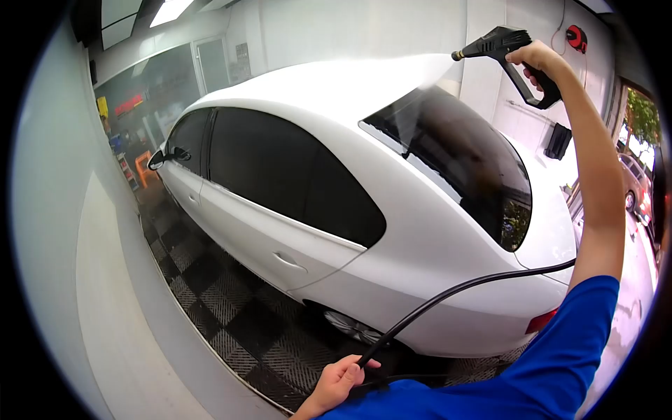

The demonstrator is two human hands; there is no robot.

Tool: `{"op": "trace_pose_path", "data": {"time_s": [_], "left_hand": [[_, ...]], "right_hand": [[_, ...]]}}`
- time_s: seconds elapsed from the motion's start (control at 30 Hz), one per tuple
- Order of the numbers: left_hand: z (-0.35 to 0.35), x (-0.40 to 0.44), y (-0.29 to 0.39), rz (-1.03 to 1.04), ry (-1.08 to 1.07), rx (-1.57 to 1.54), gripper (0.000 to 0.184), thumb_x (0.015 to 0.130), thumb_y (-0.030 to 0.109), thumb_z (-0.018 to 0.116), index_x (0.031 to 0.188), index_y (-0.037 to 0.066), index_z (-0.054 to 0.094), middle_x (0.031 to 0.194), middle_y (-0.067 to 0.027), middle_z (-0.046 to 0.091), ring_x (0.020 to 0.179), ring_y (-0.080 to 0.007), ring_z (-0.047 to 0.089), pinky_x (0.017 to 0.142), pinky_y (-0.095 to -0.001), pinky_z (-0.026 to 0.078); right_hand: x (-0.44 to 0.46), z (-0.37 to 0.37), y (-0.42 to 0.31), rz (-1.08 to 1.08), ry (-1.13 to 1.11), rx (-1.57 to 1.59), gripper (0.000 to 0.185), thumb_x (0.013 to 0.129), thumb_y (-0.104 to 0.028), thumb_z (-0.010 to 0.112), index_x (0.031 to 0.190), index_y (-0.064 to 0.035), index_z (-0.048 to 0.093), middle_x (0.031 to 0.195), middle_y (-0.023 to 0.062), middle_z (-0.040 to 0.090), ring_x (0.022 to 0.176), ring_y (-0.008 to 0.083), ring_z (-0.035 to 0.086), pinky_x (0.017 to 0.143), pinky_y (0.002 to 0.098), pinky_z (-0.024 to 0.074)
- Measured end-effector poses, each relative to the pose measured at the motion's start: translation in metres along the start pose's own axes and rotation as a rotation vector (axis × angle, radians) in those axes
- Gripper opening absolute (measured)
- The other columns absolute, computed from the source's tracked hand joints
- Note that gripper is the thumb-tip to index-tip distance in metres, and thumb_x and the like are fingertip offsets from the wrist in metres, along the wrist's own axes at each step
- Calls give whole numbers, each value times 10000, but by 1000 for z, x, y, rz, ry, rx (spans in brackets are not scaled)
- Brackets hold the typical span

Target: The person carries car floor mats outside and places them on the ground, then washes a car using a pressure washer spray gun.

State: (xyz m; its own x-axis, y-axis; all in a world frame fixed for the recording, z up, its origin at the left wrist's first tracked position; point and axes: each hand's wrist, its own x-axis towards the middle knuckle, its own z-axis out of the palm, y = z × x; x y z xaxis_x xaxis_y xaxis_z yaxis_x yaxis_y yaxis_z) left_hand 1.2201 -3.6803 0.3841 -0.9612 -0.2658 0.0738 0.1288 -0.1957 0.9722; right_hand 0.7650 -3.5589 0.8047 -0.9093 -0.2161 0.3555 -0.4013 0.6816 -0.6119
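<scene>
High at the upper right, my right hand (540,64) is wrapped round the handle of a black pressure washer gun (498,46). Its brass-coloured nozzle points left, and a fan of spray falls from it toward the roof edge and rear window (462,150) of a white car (308,84). Down at the bottom centre, my left hand (341,380) is closed on a black hose (427,306). From there the hose arcs up to the right across the car's rear side and passes behind my right arm.
A pale wall (52,210) runs close along the left. Black and grey checkered tiles (245,329) cover the floor beside the car. An orange stool (145,168) stands beyond the side mirror. A red reel (577,39) hangs on the back wall; another vehicle (633,183) is outside at right.
</scene>
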Motion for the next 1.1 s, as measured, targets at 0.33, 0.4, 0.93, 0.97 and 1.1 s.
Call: {"op": "trace_pose_path", "data": {"time_s": [0.33, 0.4, 0.93, 0.97, 1.1], "left_hand": [[-101, 27, 28, -65, 4, -88, 357, 1011, 255, 426, 1131, -49, 571, 630, 63, 385, 579, -35, 328, 547, -188, 292], [-117, 28, 33, -109, 14, -109, 356, 1011, 254, 426, 1123, -50, 574, 628, 59, 393, 570, -36, 325, 539, -192, 288], [-271, 76, 75, -29, -133, -385, 420, 981, 333, 494, 1042, -71, 592, 592, 27, 401, 529, -55, 327, 490, -216, 238], [-283, 76, 79, -22, -136, -387, 435, 976, 348, 501, 1043, -73, 592, 590, 26, 401, 525, -55, 324, 488, -216, 238], [-351, 67, 124, 102, 86, -332, 495, 950, 396, 539, 989, -90, 624, 552, 31, 412, 493, -41, 300, 465, -218, 217]], "right_hand": [[54, 77, -59, 73, 142, -52, 210, 795, -205, 663, 745, -34, 552, 580, 43, 495, 440, 146, 449, 405, 363, 378], [56, 92, -73, 37, 108, -27, 240, 751, -231, 697, 744, -30, 566, 545, 44, 453, 408, 161, 417, 382, 359, 353], [-72, 189, -235, -147, -129, -24, 248, 780, -252, 701, 759, -48, 561, 485, 18, 478, 335, 102, 437, 310, 248, 359], [-72, 196, -244, -181, -140, -20, 242, 779, -247, 704, 768, -46, 569, 487, 19, 480, 334, 102, 437, 307, 249, 356], [-89, 231, -297, -129, -123, -4, 241, 776, -242, 713, 797, -31, 598, 482, 23, 483, 333, 98, 444, 306, 243, 357]]}}
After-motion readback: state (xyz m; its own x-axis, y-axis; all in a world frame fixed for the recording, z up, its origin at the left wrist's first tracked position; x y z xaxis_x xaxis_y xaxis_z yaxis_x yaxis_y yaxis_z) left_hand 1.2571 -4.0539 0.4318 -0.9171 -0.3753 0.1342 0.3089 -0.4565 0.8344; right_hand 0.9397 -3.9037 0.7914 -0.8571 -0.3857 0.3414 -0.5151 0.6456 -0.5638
